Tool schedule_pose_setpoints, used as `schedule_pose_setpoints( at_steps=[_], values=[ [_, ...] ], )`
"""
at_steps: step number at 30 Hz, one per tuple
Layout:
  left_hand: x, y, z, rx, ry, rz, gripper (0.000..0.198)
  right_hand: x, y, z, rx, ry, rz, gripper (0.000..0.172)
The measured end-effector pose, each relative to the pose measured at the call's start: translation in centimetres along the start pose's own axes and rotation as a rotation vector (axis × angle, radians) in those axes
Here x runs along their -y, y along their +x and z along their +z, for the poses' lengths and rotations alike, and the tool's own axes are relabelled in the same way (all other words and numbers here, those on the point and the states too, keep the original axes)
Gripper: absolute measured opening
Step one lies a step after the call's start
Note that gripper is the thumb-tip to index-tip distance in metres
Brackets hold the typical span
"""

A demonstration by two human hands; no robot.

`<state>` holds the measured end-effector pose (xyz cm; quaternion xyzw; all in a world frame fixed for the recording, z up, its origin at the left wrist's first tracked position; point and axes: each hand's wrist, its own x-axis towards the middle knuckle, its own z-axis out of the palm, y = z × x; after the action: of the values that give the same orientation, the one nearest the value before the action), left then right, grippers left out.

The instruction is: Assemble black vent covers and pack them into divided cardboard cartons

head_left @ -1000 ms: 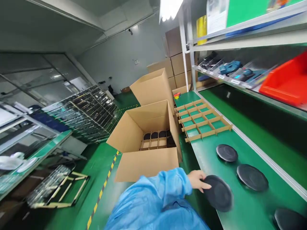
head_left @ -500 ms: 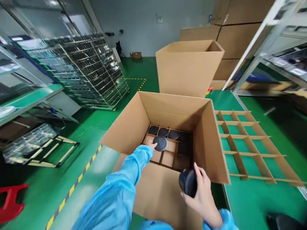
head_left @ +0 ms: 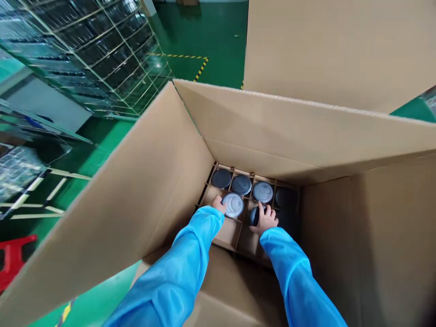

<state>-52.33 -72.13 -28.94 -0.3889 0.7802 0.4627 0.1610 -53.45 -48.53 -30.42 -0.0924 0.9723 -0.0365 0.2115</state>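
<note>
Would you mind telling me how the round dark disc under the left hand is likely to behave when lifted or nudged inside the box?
The disc looks flat and rigid, so it probably keeps its shape. The left hand handles it alone at one edge, suggesting it is fairly light. Its smooth sheen may make it slippery, and the cardboard divider should stop it sliding far.

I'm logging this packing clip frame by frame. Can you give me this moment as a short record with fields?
setting: open cardboard box on a green floor, with a cardboard divider grid at its bottom
left hand: on a round dark disc in a second-row cell
right hand: on another dark disc in the next cell
back row: four discs in cells
sleeves: blue
</note>
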Motion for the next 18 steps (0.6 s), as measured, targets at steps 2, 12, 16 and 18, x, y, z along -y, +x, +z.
schedule_pose_setpoints(
  at_steps=[2,12,16,18],
  values=[
    [0.4,0.6,0.8,-0.012,0.058,0.008,0.017,-0.2,1.3,2.0,-0.043,-0.023,-0.021,0.122],
    [1.7,0.3,2.2,0.048,0.092,0.045,0.016,-2.2,0.4,9.0,-0.173,-0.083,-0.214,0.068],
    [1.7,-0.1,2.2,-0.019,0.097,0.076,0.049,-2.6,0.4,9.0,-0.183,-0.053,-0.216,0.067],
    [1.9,-0.7,2.5,0.062,0.061,0.21,0.059,-2.6,0.0,8.3,-0.184,-0.023,-0.203,0.066]
  ],
)
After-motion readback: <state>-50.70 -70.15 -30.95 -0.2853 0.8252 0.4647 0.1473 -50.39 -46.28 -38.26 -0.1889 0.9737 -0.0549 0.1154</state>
